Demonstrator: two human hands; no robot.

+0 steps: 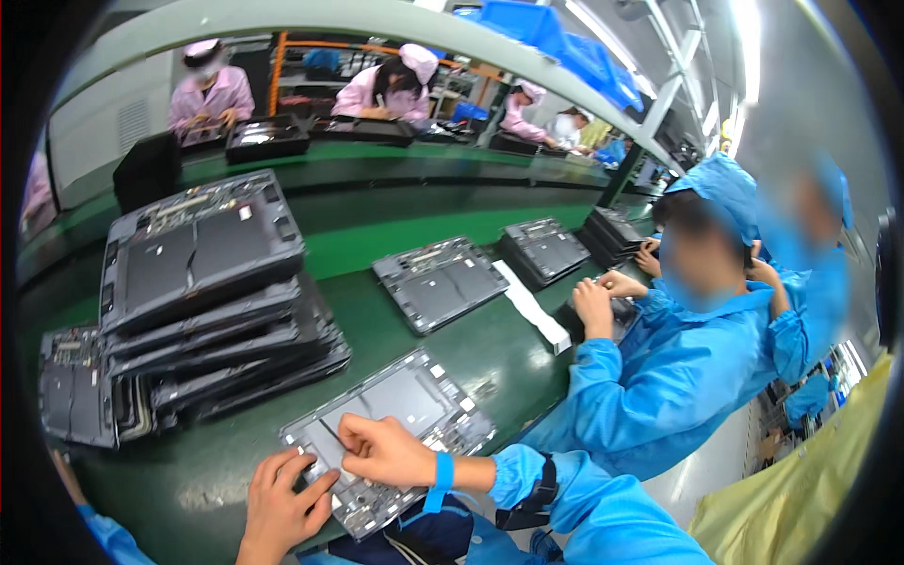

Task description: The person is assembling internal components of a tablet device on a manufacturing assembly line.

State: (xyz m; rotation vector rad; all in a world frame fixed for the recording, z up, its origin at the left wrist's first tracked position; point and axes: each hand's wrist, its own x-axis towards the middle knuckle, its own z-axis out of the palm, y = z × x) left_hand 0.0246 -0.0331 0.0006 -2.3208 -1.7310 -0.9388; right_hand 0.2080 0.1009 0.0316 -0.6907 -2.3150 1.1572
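Observation:
An opened laptop base lies at an angle on the green bench in front of me, its dark battery pack and circuit board exposed. My left hand rests at its near left corner, fingers bent and apart, the tips touching the edge. Over the left part of the base is my right hand, thumb and fingers pinched together. A thin dark strip or tool shows beside its fingertips; whether it is held, I cannot make out. A blue band circles my right wrist.
Stacked laptop bases stand at the left. Another base lies farther off, near a white strip and a further stack. A co-worker in blue sits close on the right. People in pink work across the bench.

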